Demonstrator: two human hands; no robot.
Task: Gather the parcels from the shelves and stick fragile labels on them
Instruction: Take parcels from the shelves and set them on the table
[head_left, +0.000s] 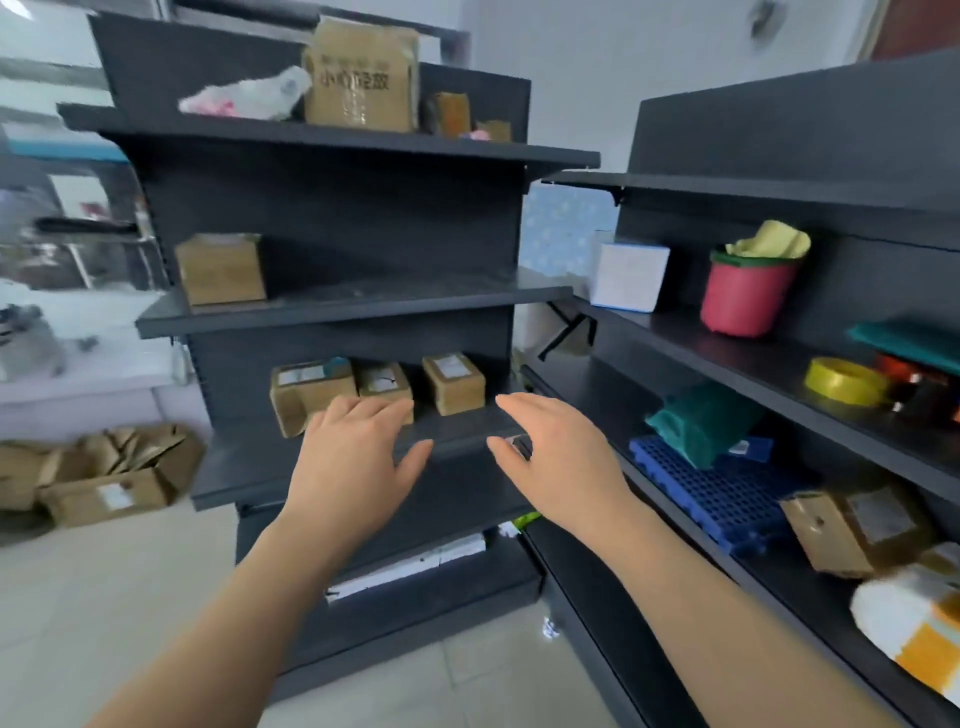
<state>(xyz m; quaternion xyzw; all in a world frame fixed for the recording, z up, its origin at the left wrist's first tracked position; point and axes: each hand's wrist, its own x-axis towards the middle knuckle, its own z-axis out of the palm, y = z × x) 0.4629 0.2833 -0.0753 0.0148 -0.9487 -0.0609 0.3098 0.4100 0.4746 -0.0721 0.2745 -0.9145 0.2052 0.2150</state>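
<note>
Front shelving: a dark grey metal shelving unit (337, 218) stands straight ahead, with parcels on three of its shelves.
Side shelving: a second dark grey metal shelving unit (779, 135) runs along the right.
Floor pile: a heap of brown cardboard boxes (98, 478) lies on the pale tiled floor to the left.
Top shelf: a tall brown cardboard box with black printed characters (361, 78) stands upright.
Left hand (353, 447): released, fingers straight, holding nothing; its fingertips overlap the middle small parcel, and I cannot tell if they touch it.
Right hand (556, 452): released, fingers loosely spread, holding nothing, at the shelf's front edge, right of the small parcels.
Middle shelf: a plain brown cardboard carton (221, 270) sits at the left end.
Side parcel: a brown labelled cardboard parcel (852, 525) lies tilted on the side unit's lower shelf.
Lower shelf: three small brown parcels with white labels sit in a row, left (306, 392), middle (382, 382), right (453, 382).
Bucket: a red plastic bucket (745, 299) holds a yellow cloth.
Tape: a yellow tape roll (844, 382) lies flat nearby.
</note>
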